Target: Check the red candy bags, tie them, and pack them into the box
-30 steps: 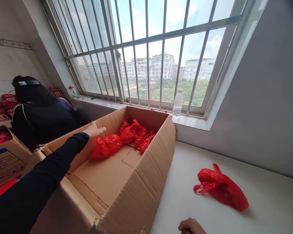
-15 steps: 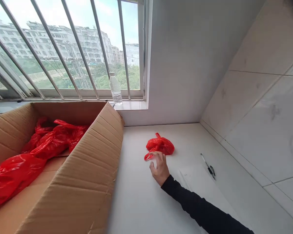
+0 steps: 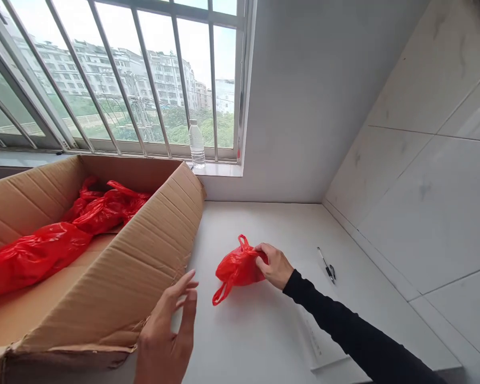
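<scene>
My right hand [image 3: 275, 264] grips a small red plastic bag [image 3: 237, 268] and holds it just above the white table [image 3: 264, 330], its handles dangling. My left hand [image 3: 166, 333] hovers open at the bottom of the view, fingers spread, beside the near right corner of a big open cardboard box [image 3: 144, 272]. It holds nothing. Inside the box lie several more red plastic bags [image 3: 60, 234], filled and knotted.
A black pen [image 3: 327, 265] lies on the table to the right of my right hand. A clear water bottle [image 3: 196, 144] stands on the windowsill behind the box. A tiled wall [image 3: 424, 176] closes the right side, and a barred window [image 3: 116, 80] runs along the back.
My right hand has closed on the red bag and drawn it toward me, lifting it off the table. My left hand has come into view by the box corner.
</scene>
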Demonstrator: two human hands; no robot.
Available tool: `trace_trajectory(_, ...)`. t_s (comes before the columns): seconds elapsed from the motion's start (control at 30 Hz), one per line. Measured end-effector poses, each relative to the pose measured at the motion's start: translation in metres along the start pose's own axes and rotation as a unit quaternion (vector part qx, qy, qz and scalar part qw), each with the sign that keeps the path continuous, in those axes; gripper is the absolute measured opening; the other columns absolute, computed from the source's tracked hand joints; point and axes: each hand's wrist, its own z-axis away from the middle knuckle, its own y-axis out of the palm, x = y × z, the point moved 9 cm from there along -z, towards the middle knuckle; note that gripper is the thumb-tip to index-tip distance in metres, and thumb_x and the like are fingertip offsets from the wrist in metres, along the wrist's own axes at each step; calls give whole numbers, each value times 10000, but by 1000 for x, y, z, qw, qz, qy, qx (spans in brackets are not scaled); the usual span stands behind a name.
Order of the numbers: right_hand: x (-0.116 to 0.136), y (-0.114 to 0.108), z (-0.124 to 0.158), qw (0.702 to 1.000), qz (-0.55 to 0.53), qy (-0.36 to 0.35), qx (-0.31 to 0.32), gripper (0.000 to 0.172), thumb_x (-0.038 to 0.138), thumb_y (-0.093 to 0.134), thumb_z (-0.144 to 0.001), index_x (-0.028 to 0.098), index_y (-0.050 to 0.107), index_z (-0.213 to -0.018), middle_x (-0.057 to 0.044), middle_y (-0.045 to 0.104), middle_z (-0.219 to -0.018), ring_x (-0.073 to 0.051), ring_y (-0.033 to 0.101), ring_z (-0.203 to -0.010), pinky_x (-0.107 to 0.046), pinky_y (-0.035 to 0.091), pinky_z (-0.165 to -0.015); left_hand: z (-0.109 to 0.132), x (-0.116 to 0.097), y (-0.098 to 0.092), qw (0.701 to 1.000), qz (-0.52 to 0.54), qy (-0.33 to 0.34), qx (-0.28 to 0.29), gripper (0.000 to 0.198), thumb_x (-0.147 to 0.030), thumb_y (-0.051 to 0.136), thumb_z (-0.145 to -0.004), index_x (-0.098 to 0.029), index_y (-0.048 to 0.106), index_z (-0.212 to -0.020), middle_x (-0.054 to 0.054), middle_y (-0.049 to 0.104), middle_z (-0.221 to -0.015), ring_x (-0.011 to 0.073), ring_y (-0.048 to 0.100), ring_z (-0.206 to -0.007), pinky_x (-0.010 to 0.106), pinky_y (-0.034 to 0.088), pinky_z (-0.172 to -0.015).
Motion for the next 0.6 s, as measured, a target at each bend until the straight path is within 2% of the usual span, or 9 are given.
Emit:
trace_trajectory(0.03,6,3,15,1000,-13,1,11,195,126,506,-860,202,654,-962,-33,708,-950,-176,639,-881,-312,493,-831,-1,-6,22,998,6,28,49,422,-404,522,-944,-312,565,-1353,74,667,-1298,266,664,-1143,443,556,-954)
trace_trajectory(0.07,10,5,30,999,-27,4,24,190,139,505,-864,204,654,-962,-33,710,-942,-177,643,-867,-313,497,-817,0,-8,40,996,6,39,77,428,-411,571,-913,-310,603,-1327,79,658,-1314,284,628,-1198,464,521,-1005)
trace_trajectory(0.17,8,5,66,996,-67,21,62,171,177,521,-873,217,659,-967,-17,719,-932,-162,656,-843,-297,508,-788,18,-2,78,989,8,37,143,231,-364,590,-888,-318,742,-1055,34,751,-1057,264,676,-1053,440,512,-988)
trace_trajectory(0.23,-4,-2,86,993,-85,39,74,167,188,518,-877,219,659,-960,-10,720,-919,-156,656,-831,-291,508,-775,36,13,79,990,2,2,142,211,-348,540,-912,-286,740,-940,27,758,-929,250,695,-941,421,529,-924)
trace_trajectory(0.37,-32,-22,118,989,-94,90,63,178,165,480,-864,206,635,-940,-28,704,-925,-177,641,-856,-335,503,-804,64,35,55,991,-17,-88,102,264,-365,487,-948,-234,688,-1058,63,754,-1007,251,709,-915,368,562,-766)
trace_trajectory(0.43,-31,-27,126,991,-89,85,53,226,174,509,-852,205,624,-1044,-53,690,-1052,-210,615,-993,-383,489,-890,70,23,54,990,-6,-89,110,327,-348,497,-945,-246,624,-1229,72,719,-1171,248,683,-1052,341,564,-769)
trace_trajectory(0.5,-18,-25,126,994,-87,50,50,370,220,570,-854,216,575,-1224,-73,650,-1203,-238,563,-1114,-430,457,-969,70,-5,66,990,6,-37,137,450,-332,540,-927,-274,536,-1373,77,634,-1340,256,592,-1224,369,539,-899)
trace_trajectory(0.53,-10,-23,124,995,-87,30,49,412,240,592,-857,224,557,-1267,-73,642,-1229,-244,551,-1126,-443,447,-985,69,-20,74,988,8,-3,151,464,-330,569,-914,-289,545,-1375,71,624,-1351,260,561,-1254,401,499,-981)
trace_trajectory(0.6,-1,-20,119,995,-92,10,44,303,248,596,-871,230,616,-1173,-56,679,-1129,-239,571,-1047,-436,454,-951,66,-40,84,986,4,43,162,311,-337,610,-894,-295,680,-1195,48,694,-1195,259,585,-1177,459,389,-1102)
